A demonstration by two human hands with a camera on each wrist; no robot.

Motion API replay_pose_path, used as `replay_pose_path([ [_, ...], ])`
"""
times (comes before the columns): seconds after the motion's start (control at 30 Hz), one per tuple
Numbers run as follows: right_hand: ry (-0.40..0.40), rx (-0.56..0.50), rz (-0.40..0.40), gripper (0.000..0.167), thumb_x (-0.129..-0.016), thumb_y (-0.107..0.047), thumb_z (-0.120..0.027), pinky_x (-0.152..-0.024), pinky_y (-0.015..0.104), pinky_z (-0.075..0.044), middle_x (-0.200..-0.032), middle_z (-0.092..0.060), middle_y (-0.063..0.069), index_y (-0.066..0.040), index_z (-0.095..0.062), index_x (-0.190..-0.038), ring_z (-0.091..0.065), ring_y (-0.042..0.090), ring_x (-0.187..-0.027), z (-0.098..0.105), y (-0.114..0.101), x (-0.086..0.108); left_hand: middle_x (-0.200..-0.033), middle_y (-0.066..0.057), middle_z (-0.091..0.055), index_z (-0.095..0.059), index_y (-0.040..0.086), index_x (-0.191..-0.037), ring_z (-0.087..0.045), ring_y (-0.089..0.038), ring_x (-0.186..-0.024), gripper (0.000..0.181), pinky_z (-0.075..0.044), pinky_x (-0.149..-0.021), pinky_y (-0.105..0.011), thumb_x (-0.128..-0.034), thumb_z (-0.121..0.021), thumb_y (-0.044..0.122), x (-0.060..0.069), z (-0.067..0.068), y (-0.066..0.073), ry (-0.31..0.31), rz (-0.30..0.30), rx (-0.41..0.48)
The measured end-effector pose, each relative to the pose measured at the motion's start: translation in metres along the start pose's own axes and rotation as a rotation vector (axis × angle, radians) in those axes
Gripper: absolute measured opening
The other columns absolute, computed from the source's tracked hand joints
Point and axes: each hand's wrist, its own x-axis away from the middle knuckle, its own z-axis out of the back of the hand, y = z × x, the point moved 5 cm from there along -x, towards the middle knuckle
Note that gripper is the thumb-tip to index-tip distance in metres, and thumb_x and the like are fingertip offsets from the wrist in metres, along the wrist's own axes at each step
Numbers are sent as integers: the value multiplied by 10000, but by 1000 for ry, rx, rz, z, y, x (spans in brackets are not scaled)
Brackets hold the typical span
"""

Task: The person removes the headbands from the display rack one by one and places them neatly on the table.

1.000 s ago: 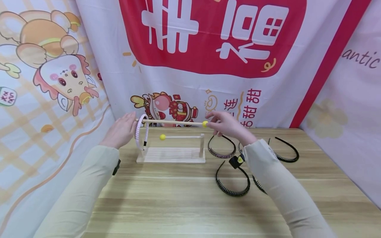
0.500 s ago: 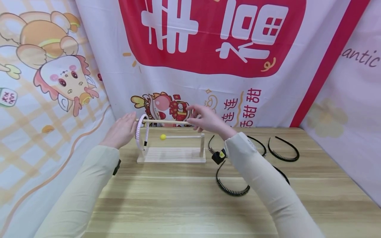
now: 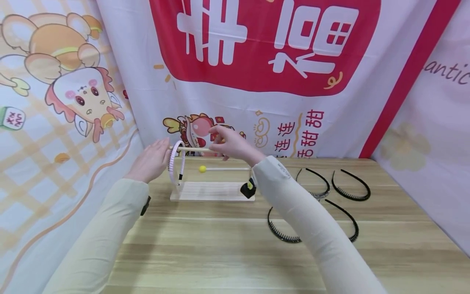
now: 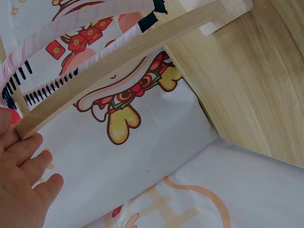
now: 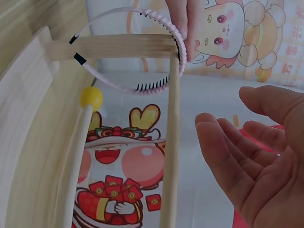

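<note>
A wooden stand [image 3: 209, 192] has a light wooden base, upright posts and two rods. On the upper rod [image 5: 173, 142] hangs a pale pink wrapped headband [image 5: 164, 21] with black teeth and black tips, near the left post. My left hand [image 3: 150, 160] touches the top of that post [image 4: 95, 71]; its fingers extend past the post's end in the left wrist view. Beside the upper rod, my right hand [image 3: 233, 143] has loosely bent, spread fingers and holds nothing in the right wrist view [image 5: 256, 156]. The lower rod ends in a yellow ball [image 3: 202, 169].
Several black toothed headbands lie on the table to the right, among them one at the front [image 3: 282, 236] and one farther right [image 3: 358, 198]. My right forearm partly covers some. Printed cloth [image 3: 257, 81] hangs behind the table and on both sides.
My right hand has moved left along the upper rod, from its yellow ball end toward the middle. My left hand and the pink headband stay in place.
</note>
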Motion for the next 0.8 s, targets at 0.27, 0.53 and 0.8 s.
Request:
replay_pose_path([
  [0.27, -51, -118, -33, 510, -878, -75, -625, -573, 318, -567, -933, -579, 134, -143, -421, -1341, -610, 314, -798, -24, -3, -16, -1453, -275, -186, -154, -87, -1421, -144, -410, -1338, 517, -78, -1098, -507, -1006, -272, 199, -1, -1, -1, 13, 1, -1],
  [0.53, -72, -172, -33, 569, -864, -60, -639, -548, 343, -569, -912, -589, 108, -153, -398, -1370, -617, 303, -784, -44, -7, -28, -1455, -270, -191, -152, -78, -1426, -146, -406, -1339, 518, -77, -1097, -509, -1006, -275, 200, -1, -1, -3, 14, 8, -3],
  [0.8, -97, -196, -30, 550, -865, -54, -637, -539, 352, -568, -869, -615, 111, -153, -409, -1355, -628, 300, -741, -60, -9, -39, -1447, -279, -203, -156, -78, -1426, -155, -416, -1334, 519, -86, -1094, -519, -1009, -265, 211, -3, -2, -4, 14, 5, 1],
])
